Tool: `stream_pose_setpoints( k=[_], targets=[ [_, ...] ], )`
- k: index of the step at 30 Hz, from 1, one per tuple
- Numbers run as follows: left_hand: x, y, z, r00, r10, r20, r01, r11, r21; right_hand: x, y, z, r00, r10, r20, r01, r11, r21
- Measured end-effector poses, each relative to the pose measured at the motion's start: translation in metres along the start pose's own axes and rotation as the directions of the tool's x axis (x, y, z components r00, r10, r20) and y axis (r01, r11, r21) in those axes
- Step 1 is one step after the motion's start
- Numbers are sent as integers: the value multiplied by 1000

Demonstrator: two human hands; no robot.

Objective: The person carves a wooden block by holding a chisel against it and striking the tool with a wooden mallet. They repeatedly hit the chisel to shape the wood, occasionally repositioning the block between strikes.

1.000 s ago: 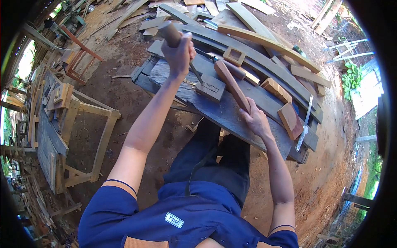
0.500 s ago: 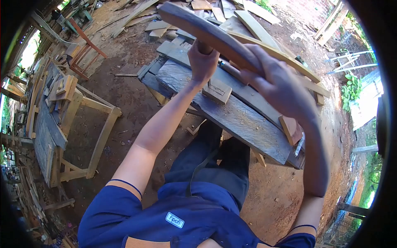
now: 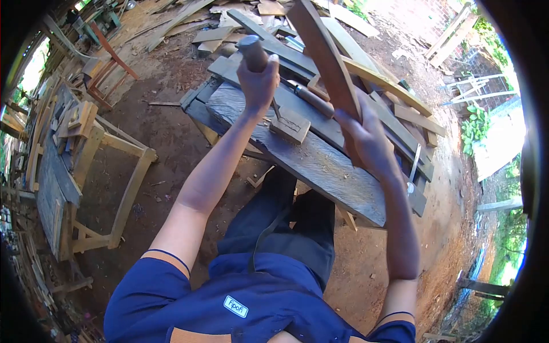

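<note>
My left hand is closed round the handle of a chisel, whose thin blade points down at a small wooden block. The block lies on a thick weathered plank and has a dark outline cut or drawn on its top. In my right hand is a long, curved brown piece of wood, raised above the bench and tilted up to the left. The curved wood does not touch the chisel.
A dark cylindrical tool lies on the bench behind the block. Boards are piled at the bench's far side. Another wooden workbench stands at left, beside a reddish chair frame.
The curved wood has swung up and away from the chisel's top, which now shows. My right hand has moved lower, and the view has shifted slightly.
</note>
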State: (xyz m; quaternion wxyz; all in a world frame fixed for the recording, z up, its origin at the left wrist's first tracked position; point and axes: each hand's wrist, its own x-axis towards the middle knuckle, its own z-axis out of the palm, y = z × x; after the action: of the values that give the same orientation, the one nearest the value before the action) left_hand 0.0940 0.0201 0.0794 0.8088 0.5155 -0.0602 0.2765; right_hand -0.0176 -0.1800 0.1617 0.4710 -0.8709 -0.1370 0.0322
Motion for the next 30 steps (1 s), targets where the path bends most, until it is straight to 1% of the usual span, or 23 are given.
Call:
stream_pose_setpoints(
  k=[1, 2, 3, 4, 6, 7, 9, 10, 12, 13, 14, 15, 16, 17, 18, 21, 30],
  targets=[
    [2, 2, -7, 1000, 6, -5, -6, 1000, 5, -2, 23, 7, 992, 128, 5, -127, 978, 166],
    [6, 3, -13, 997, -31, -69, 28, 999, -44, -8, 44, 16, 983, 181, -16, -175, 968, 178],
    [9, 3, -19, 989, -75, -126, 63, 993, -96, -12, 65, 22, 968, 252, -5, -249, 960, 126],
    [11, 3, -28, 984, -116, -136, 98, 987, -130, -18, 77, 28, 958, 287, -2, -286, 954, 95],
    [17, -5, -44, 963, -150, -225, 89, 961, -261, -26, 101, 37, 935, 354, 29, -355, 934, 49],
    [19, -7, -51, 963, -156, -220, 97, 961, -258, -28, 112, 42, 933, 360, 27, -361, 931, 55],
    [20, -12, -63, 895, -244, -375, 118, 938, -327, -32, 129, 48, 942, 336, 9, -333, 936, -112],
    [19, -13, -67, 895, -243, -374, 121, 939, -322, -32, 132, 47, 941, 337, 11, -334, 936, -107],
    [17, -16, -76, 836, -268, -479, 95, 930, -354, -31, 137, 47, 891, 450, 67, -428, 879, -211],
    [18, -15, -77, 817, -284, -502, 92, 924, -372, -30, 136, 48, 889, 452, 70, -431, 879, -205],
    [18, -15, -80, 817, -286, -500, 98, 925, -368, -29, 134, 48, 898, 436, 62, -408, 877, -253],
    [19, -14, -83, 815, -263, -517, 75, 931, -357, -30, 134, 49, 905, 423, 54, -389, 871, -300],
    [19, -10, -83, 812, -242, -532, 52, 936, -347, -32, 137, 51, 900, 433, 52, -401, 868, -293],
    [20, -7, -82, 805, -215, -553, 37, 948, -316, -33, 141, 53, 920, 392, 19, -365, 872, -326],
    [20, -4, -81, 805, -222, -550, 48, 949, -313, -34, 144, 55, 937, 349, -10, -328, 873, -360],
    [19, 9, -76, 844, -234, -483, 70, 940, -333, -34, 144, 55, 933, 359, -1, -336, 872, -356],
    [12, 6, -63, 866, -232, -443, 101, 949, -298, -37, 140, 58, 937, 347, -39, -334, 859, -388]
  ],
)
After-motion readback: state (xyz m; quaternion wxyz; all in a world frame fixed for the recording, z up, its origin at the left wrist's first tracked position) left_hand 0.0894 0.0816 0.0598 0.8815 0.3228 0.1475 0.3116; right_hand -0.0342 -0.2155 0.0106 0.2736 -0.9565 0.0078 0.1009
